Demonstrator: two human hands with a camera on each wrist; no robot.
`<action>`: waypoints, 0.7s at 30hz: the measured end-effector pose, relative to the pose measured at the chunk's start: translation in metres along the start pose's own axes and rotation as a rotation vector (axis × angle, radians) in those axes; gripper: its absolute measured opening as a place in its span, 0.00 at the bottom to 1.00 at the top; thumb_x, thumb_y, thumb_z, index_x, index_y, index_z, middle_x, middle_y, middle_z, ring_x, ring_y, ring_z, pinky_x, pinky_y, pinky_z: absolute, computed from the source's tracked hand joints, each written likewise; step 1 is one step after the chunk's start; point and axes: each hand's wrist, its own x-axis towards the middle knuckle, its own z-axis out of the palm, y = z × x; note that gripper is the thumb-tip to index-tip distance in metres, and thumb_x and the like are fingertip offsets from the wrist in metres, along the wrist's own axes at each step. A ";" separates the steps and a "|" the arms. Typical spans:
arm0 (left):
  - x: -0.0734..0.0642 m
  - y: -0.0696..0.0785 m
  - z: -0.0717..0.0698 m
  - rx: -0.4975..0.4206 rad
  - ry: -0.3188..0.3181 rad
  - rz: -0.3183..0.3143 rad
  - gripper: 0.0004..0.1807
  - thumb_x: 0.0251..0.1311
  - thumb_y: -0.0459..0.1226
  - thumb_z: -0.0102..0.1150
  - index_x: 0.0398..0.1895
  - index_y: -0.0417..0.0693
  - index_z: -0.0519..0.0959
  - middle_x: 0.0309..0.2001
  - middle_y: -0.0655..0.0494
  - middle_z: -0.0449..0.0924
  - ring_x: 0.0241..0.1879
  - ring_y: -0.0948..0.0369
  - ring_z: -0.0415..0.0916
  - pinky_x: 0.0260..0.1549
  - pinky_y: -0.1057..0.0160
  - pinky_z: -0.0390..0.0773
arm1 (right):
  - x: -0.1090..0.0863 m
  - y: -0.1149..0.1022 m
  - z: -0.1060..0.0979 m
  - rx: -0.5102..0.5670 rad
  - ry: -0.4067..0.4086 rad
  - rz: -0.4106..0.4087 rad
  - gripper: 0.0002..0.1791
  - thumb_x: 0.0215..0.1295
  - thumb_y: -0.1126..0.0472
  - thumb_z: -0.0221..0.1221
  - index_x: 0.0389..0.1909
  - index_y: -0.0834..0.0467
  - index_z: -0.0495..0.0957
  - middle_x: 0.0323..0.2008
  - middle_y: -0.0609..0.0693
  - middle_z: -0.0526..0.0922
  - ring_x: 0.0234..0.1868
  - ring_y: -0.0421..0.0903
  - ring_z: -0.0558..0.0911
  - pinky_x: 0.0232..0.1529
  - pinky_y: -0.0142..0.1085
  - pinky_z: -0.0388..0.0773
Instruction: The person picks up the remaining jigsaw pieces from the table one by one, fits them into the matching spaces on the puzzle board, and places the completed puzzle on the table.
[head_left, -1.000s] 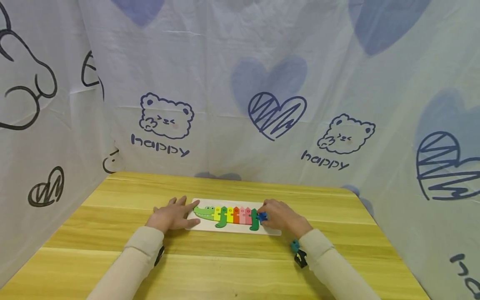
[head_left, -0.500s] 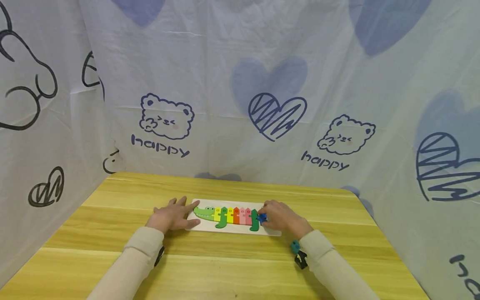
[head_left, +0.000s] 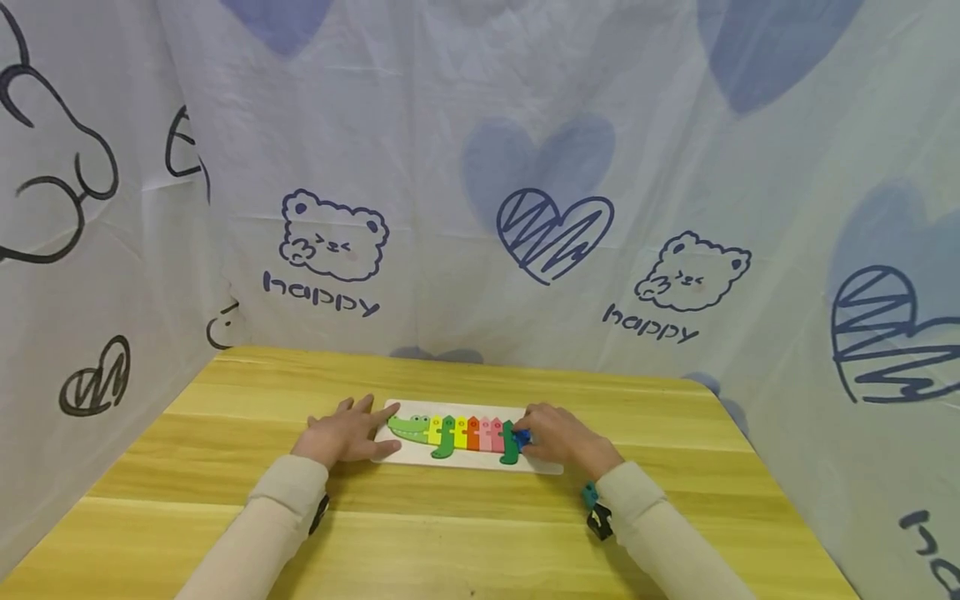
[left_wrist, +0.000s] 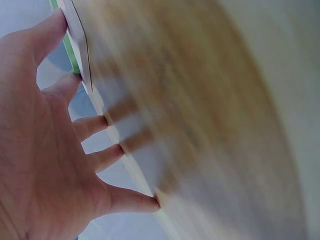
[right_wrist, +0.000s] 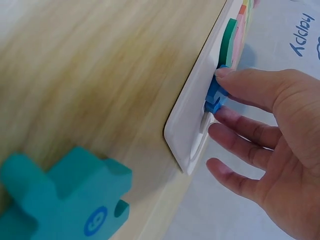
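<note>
A white puzzle board [head_left: 471, 460] lies on the wooden table, holding a colourful crocodile. The crocodile's head piece [head_left: 410, 428] is at the left end, followed by yellow, green, red and pink body pieces. My left hand [head_left: 347, 432] has its fingers spread, thumb and index finger on the board's left end and the other fingertips on the tabletop. At the other end, my right hand [right_wrist: 280, 130] pinches a blue puzzle piece [right_wrist: 215, 94] between thumb and fingers. This piece sits right beside the dark green leg piece [right_wrist: 228, 44], partly covered by the fingers.
A teal puzzle piece [right_wrist: 70, 197] with a number on it lies on the table [head_left: 420, 550] near my right wrist. White cloth [head_left: 442, 275] printed with bears and hearts hangs behind the table and along its sides.
The blue piece has shifted slightly left with my right hand, closer against the dark green leg piece. My left hand has stayed in place on the board.
</note>
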 end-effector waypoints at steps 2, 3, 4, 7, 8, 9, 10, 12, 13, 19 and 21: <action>0.001 -0.001 0.000 -0.003 0.004 0.001 0.45 0.66 0.69 0.51 0.82 0.65 0.57 0.82 0.37 0.49 0.79 0.27 0.45 0.57 0.08 0.47 | 0.001 0.000 0.000 0.003 -0.005 0.006 0.20 0.63 0.61 0.72 0.55 0.60 0.86 0.47 0.56 0.86 0.44 0.48 0.82 0.52 0.45 0.85; 0.001 -0.001 0.000 -0.006 0.007 0.002 0.45 0.66 0.69 0.52 0.82 0.65 0.57 0.82 0.37 0.50 0.78 0.26 0.45 0.57 0.08 0.46 | 0.001 0.000 0.000 0.005 -0.005 0.013 0.20 0.63 0.60 0.72 0.55 0.60 0.86 0.48 0.56 0.86 0.45 0.48 0.82 0.53 0.45 0.85; 0.001 -0.001 0.000 -0.008 0.008 0.001 0.45 0.65 0.69 0.52 0.82 0.65 0.57 0.82 0.37 0.50 0.78 0.26 0.45 0.57 0.08 0.47 | 0.001 0.000 0.001 0.002 -0.004 0.013 0.20 0.63 0.60 0.72 0.56 0.60 0.86 0.48 0.56 0.86 0.45 0.49 0.82 0.54 0.46 0.85; 0.002 -0.001 0.002 -0.012 0.012 0.000 0.45 0.65 0.69 0.52 0.82 0.65 0.58 0.82 0.37 0.50 0.78 0.27 0.46 0.57 0.08 0.47 | -0.001 0.000 0.002 -0.006 0.000 0.009 0.20 0.63 0.60 0.72 0.56 0.60 0.86 0.48 0.56 0.86 0.45 0.48 0.82 0.54 0.45 0.85; 0.002 -0.001 0.003 -0.011 0.012 -0.001 0.45 0.65 0.69 0.52 0.82 0.65 0.58 0.82 0.37 0.50 0.78 0.27 0.46 0.57 0.08 0.47 | -0.002 0.000 0.003 -0.008 0.004 0.003 0.20 0.63 0.59 0.72 0.56 0.60 0.86 0.48 0.55 0.86 0.45 0.48 0.82 0.54 0.45 0.85; 0.002 -0.001 0.004 -0.011 0.013 -0.001 0.45 0.65 0.69 0.52 0.82 0.66 0.58 0.82 0.38 0.51 0.78 0.27 0.46 0.57 0.08 0.47 | -0.003 0.000 0.004 -0.009 0.008 -0.004 0.20 0.63 0.59 0.72 0.56 0.60 0.86 0.48 0.55 0.86 0.44 0.48 0.82 0.53 0.45 0.85; 0.002 -0.002 0.005 -0.008 0.013 -0.001 0.45 0.65 0.69 0.52 0.82 0.66 0.58 0.82 0.38 0.51 0.78 0.27 0.46 0.57 0.08 0.47 | -0.004 0.000 0.004 -0.009 0.013 -0.015 0.20 0.63 0.59 0.71 0.56 0.61 0.86 0.48 0.56 0.87 0.44 0.48 0.82 0.53 0.44 0.85; 0.002 -0.002 0.006 -0.008 0.015 -0.001 0.45 0.65 0.69 0.52 0.82 0.66 0.58 0.82 0.38 0.51 0.78 0.27 0.46 0.57 0.08 0.47 | -0.005 0.000 0.005 0.004 0.026 -0.032 0.20 0.64 0.60 0.71 0.55 0.62 0.85 0.48 0.56 0.87 0.44 0.48 0.82 0.52 0.44 0.85; 0.002 -0.002 0.006 -0.006 0.017 -0.001 0.45 0.65 0.70 0.52 0.82 0.66 0.58 0.82 0.38 0.51 0.78 0.27 0.47 0.57 0.08 0.47 | -0.005 0.001 0.006 0.010 0.035 -0.043 0.20 0.64 0.60 0.71 0.55 0.63 0.85 0.48 0.56 0.87 0.43 0.48 0.82 0.52 0.44 0.85; 0.001 -0.001 0.004 -0.010 0.023 0.000 0.45 0.65 0.69 0.52 0.82 0.65 0.58 0.82 0.38 0.51 0.79 0.27 0.47 0.58 0.08 0.48 | -0.007 0.003 0.006 0.027 0.071 -0.085 0.19 0.65 0.60 0.70 0.54 0.64 0.85 0.47 0.57 0.87 0.44 0.49 0.83 0.51 0.44 0.86; 0.001 -0.001 0.003 -0.011 0.022 0.001 0.45 0.65 0.69 0.52 0.82 0.65 0.58 0.82 0.38 0.51 0.79 0.27 0.46 0.58 0.09 0.48 | -0.007 0.004 0.006 0.024 0.074 -0.088 0.19 0.65 0.60 0.70 0.54 0.64 0.85 0.47 0.57 0.87 0.45 0.49 0.84 0.51 0.44 0.86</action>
